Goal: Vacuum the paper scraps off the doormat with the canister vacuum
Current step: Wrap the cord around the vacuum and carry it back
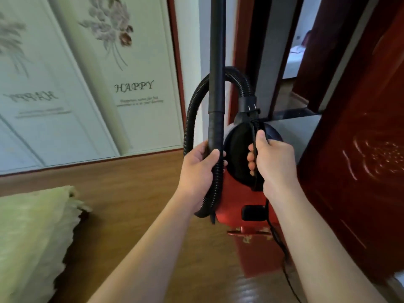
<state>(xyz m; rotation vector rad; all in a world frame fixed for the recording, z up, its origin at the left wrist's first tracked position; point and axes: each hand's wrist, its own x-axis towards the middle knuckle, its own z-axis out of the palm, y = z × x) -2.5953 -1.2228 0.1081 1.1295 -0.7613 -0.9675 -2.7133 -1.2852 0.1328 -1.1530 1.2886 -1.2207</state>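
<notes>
Currently, the red-and-black canister vacuum [237, 193] is held off the wooden floor [142, 193], above the near end of the red doormat [258, 256], which lies at the foot of the dark red door [360, 149].

- Right hand [274, 165]: fingers curled tight around the black carry handle [254, 136], thumb laid along its top.
- Left hand [200, 169]: fingers and thumb wrapped around the lower end of the upright black wand [217, 62] and the corrugated hose [239, 78] together.

The hose arcs from this grip over to the canister's top inlet. A black power cord [282, 248] hangs from the canister across the mat. Pale green bedding [32, 226] lies at left, below wardrobe panels [135, 88] printed "HAPPY".
</notes>
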